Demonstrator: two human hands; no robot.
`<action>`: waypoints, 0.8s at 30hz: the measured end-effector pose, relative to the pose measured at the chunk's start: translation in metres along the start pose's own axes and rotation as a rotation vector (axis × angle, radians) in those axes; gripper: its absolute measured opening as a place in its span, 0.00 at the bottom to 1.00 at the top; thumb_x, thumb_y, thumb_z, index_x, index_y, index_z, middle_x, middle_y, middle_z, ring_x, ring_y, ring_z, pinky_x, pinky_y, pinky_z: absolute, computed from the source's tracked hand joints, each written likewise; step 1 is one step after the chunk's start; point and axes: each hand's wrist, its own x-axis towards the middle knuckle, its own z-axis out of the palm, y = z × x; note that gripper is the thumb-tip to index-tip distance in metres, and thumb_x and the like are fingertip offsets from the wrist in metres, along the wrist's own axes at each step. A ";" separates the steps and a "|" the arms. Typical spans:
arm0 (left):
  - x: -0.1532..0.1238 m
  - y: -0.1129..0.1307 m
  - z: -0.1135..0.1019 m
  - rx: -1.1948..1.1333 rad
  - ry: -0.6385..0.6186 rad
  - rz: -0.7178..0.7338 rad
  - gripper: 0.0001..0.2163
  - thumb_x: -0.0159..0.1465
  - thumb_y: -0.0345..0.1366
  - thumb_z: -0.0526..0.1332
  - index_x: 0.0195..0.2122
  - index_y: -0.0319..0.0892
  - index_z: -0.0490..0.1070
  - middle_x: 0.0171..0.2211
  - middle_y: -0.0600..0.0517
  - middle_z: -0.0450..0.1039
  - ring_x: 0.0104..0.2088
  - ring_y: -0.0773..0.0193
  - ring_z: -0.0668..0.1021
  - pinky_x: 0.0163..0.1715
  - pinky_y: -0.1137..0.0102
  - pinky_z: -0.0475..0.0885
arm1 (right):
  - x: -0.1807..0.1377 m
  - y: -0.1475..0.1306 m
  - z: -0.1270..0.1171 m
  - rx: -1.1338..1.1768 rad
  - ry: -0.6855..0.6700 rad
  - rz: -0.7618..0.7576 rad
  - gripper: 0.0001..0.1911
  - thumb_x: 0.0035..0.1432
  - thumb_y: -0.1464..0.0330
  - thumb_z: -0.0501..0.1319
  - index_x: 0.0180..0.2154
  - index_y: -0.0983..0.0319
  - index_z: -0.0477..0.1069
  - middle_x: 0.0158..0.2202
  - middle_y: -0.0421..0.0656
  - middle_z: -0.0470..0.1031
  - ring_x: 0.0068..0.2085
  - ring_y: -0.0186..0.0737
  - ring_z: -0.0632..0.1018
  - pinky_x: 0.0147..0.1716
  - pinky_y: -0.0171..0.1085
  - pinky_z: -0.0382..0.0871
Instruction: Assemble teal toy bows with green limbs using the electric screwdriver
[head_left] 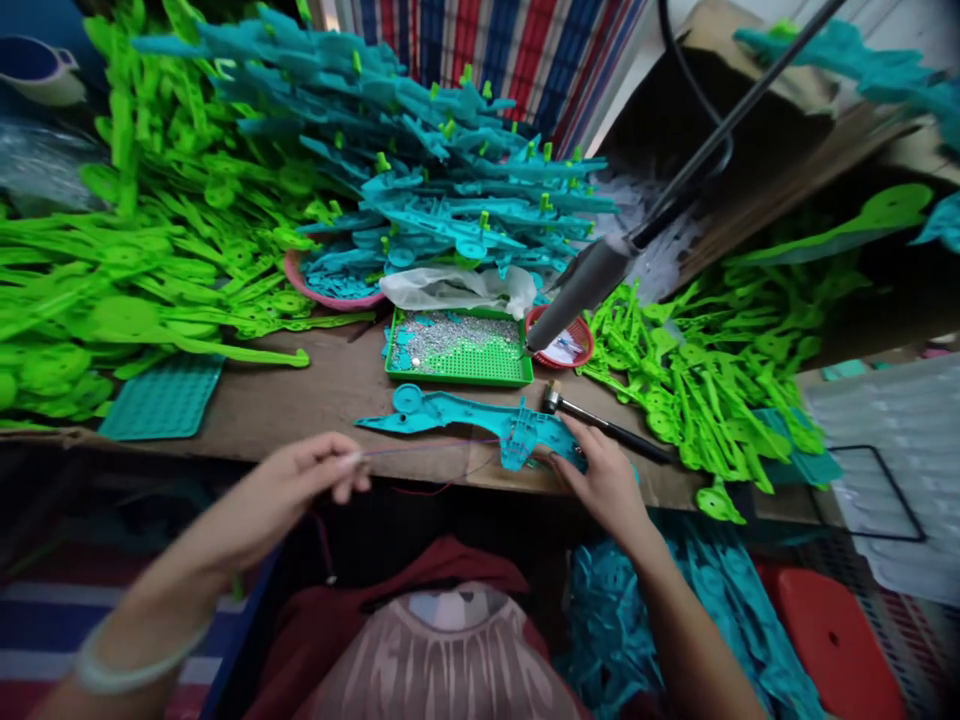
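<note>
A long teal plastic part [450,412] lies across the front of the wooden bench [300,395]. My right hand [604,478] rests on its right end, fingers closed around it. My left hand [300,480] is to the left, fingers pinched on thin wires [427,447] that stretch rightward to the part. A small hammer [600,420] lies just behind my right hand.
A green tray [457,348] of small silvery bits sits behind the part, with a red basket [571,345] beside it and a hanging grey tool [585,285] over them. Heaps of green parts [150,250] and teal parts [435,170] fill the back; more green parts [705,380] lie right.
</note>
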 end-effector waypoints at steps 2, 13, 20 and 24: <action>-0.003 -0.008 -0.031 -0.015 -0.047 -0.107 0.18 0.65 0.53 0.59 0.42 0.43 0.73 0.28 0.51 0.80 0.32 0.59 0.81 0.32 0.67 0.77 | -0.002 0.006 0.009 0.115 -0.062 -0.021 0.27 0.65 0.58 0.61 0.63 0.60 0.66 0.52 0.54 0.77 0.53 0.53 0.80 0.51 0.52 0.77; 0.024 -0.022 -0.038 0.915 0.343 0.324 0.20 0.72 0.50 0.47 0.47 0.43 0.73 0.45 0.47 0.80 0.47 0.52 0.80 0.49 0.56 0.75 | 0.021 -0.023 0.022 0.105 0.045 -0.112 0.23 0.66 0.60 0.60 0.59 0.61 0.70 0.53 0.55 0.73 0.54 0.53 0.76 0.54 0.55 0.74; 0.051 -0.036 0.017 0.705 0.152 0.418 0.16 0.72 0.45 0.50 0.44 0.43 0.75 0.42 0.48 0.81 0.43 0.57 0.81 0.45 0.65 0.74 | 0.017 -0.120 0.033 -0.138 -0.089 -0.807 0.22 0.70 0.76 0.47 0.61 0.63 0.67 0.55 0.51 0.76 0.58 0.48 0.75 0.59 0.50 0.72; 0.057 -0.052 0.035 0.727 0.164 0.438 0.18 0.73 0.43 0.48 0.44 0.42 0.76 0.40 0.45 0.80 0.40 0.55 0.81 0.42 0.63 0.74 | 0.018 -0.141 0.046 -0.132 -0.104 -0.904 0.22 0.70 0.77 0.45 0.49 0.64 0.76 0.39 0.42 0.80 0.42 0.39 0.80 0.52 0.39 0.75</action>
